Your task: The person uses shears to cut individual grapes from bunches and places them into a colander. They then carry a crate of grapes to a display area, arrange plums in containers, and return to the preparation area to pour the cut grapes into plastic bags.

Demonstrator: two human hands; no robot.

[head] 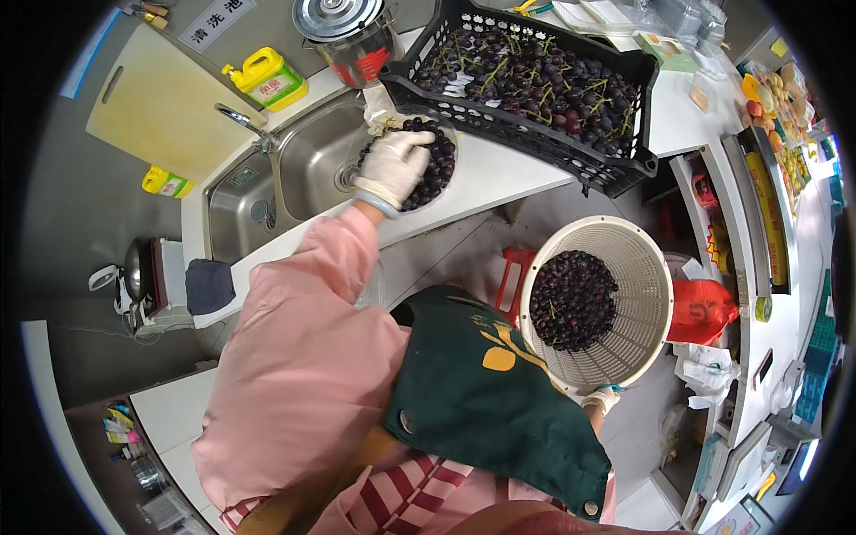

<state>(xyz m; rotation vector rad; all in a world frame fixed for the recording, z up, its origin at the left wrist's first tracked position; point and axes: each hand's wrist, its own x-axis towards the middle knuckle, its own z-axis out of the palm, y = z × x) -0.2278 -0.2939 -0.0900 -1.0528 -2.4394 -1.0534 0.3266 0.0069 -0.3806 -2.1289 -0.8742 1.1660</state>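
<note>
My left hand (394, 167), in a whitish glove, rests over loose dark grapes (438, 164) in a clear round bowl at the sink's edge. Its fingers are bent, and what lies under them is hidden. At the lower right, my right hand (602, 399), also gloved, grips the rim of a tall cream perforated plastic basket (652, 294) beside a teal tie. Loose dark grapes (574, 301) lie at the bottom of this tilted basket. Beyond the bowl, a black plastic crate (495, 124) holds bunches of dark grapes (528, 80) with green stems.
A double steel sink (317, 157) with a faucet (247, 124) lies left of the bowl. Behind it stand a cutting board (167, 107), a yellow jug (271, 80) and a lidded steel pot (354, 50). A red stool (513, 281) and red bag (702, 311) flank the basket.
</note>
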